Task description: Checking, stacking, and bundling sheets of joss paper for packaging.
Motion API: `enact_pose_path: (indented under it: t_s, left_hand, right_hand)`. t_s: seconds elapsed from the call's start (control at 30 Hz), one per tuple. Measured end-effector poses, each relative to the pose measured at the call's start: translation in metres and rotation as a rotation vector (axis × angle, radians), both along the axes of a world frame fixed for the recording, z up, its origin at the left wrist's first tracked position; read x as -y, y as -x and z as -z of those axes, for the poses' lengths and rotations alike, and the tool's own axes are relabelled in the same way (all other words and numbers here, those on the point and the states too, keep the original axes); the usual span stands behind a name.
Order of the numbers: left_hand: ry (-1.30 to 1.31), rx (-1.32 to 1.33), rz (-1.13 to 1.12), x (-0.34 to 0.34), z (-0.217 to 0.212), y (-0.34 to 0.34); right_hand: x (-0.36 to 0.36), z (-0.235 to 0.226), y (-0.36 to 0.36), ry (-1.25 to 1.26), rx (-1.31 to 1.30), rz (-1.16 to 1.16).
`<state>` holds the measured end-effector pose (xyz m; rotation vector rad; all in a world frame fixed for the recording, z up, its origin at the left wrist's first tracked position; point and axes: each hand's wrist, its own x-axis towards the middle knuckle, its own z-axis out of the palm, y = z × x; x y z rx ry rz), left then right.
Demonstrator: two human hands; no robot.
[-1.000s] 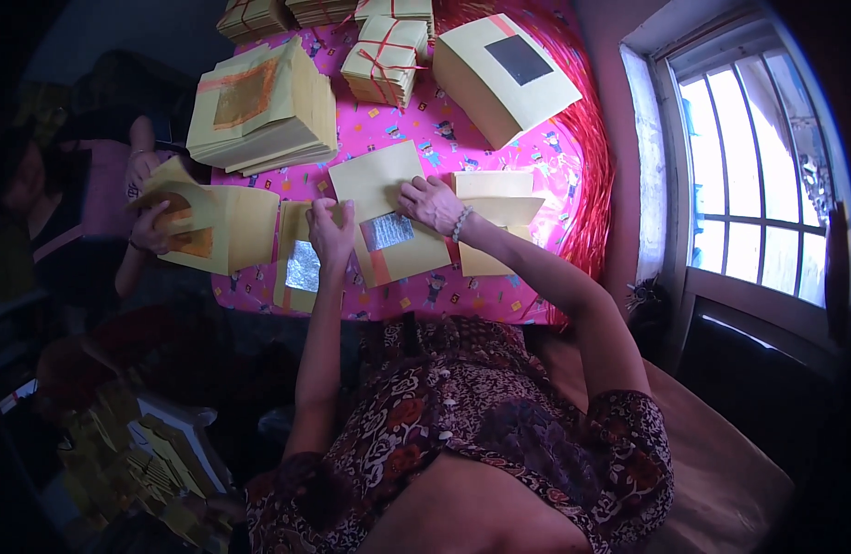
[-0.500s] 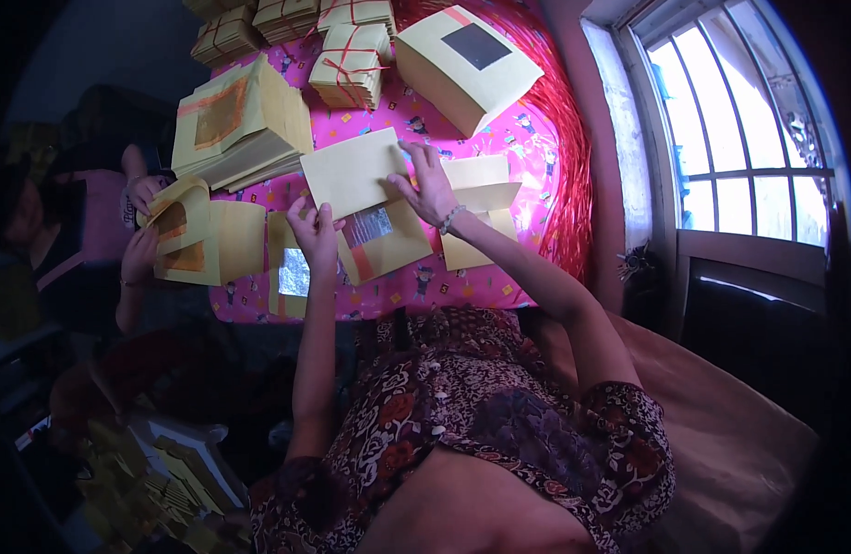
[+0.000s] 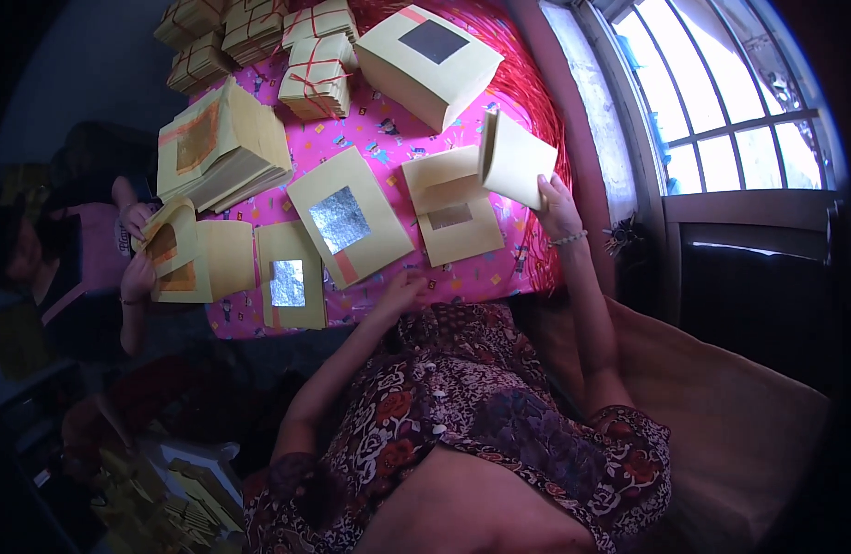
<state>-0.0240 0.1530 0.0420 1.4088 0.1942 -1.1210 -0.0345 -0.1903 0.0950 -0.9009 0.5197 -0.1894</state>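
Observation:
My right hand [image 3: 557, 208] is raised at the table's right side, its fingers closed on the lower corner of a folded yellow paper sheet [image 3: 522, 164]. Down by the table's near edge, my left hand [image 3: 402, 294] holds nothing, its fingers loosely bent and apart. Just beyond it lies a yellow paper sheet with a silver foil square [image 3: 340, 220] and a pinkish-red strip. Between my hands is a creased yellow sheet with a dull square [image 3: 451, 217], its upper flap partly lifted. Another foil-square sheet [image 3: 287, 282] lies farther left.
A tall stack of yellow paper [image 3: 425, 60] stands at the back. Bundles tied with red string [image 3: 317, 78] sit beside it, and a fanned stack [image 3: 218, 138] is left. A co-worker's hands [image 3: 137, 245] hold an orange-patched sheet. Red strands [image 3: 527, 88] line the pink tablecloth's right edge.
My right hand has moved right, carrying the sheet, now folded. The left hand has let go of it and dropped toward the near edge. The foil-square sheet beneath is uncovered. The view has shifted slightly.

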Motion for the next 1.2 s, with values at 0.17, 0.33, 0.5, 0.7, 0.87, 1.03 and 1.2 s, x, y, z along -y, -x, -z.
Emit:
enact_pose_path:
  t_s: [0.17, 0.33, 0.5, 0.7, 0.87, 1.03, 1.2]
  left_hand:
    - [0.140, -0.340, -0.081, 0.014, 0.056, 0.002]
    - [0.383, -0.550, -0.346, 0.051, 0.026, -0.014]
    - [0.161, 0.293, -0.153, 0.080, 0.026, -0.036]
    - [-0.057, 0.254, -0.355, 0.121, 0.018, -0.085]
    - [-0.168, 0.128, -0.454, 0.134, 0.026, -0.118]
    - [0.055, -0.089, -0.633, 0.137, 0.080, -0.135]
    - [-0.193, 0.118, -0.656, 0.095, 0.129, -0.148]
  right_hand:
    - [0.021, 0.023, 0.040, -0.046, -0.112, 0.074]
    - [0.029, 0.035, 0.053, -0.076, -0.113, 0.092]
    - [0.032, 0.033, 0.039, -0.061, -0.155, 0.097]
    - [0.022, 0.049, 0.022, -0.004, -0.081, -0.104]
    - [-0.015, 0.065, -0.008, 0.102, -0.170, -0.149]
    - [-0.018, 0.099, -0.035, 0.428, -0.202, -0.226]
    - [-0.043, 0.104, -0.079, 0.545, -0.237, -0.296]
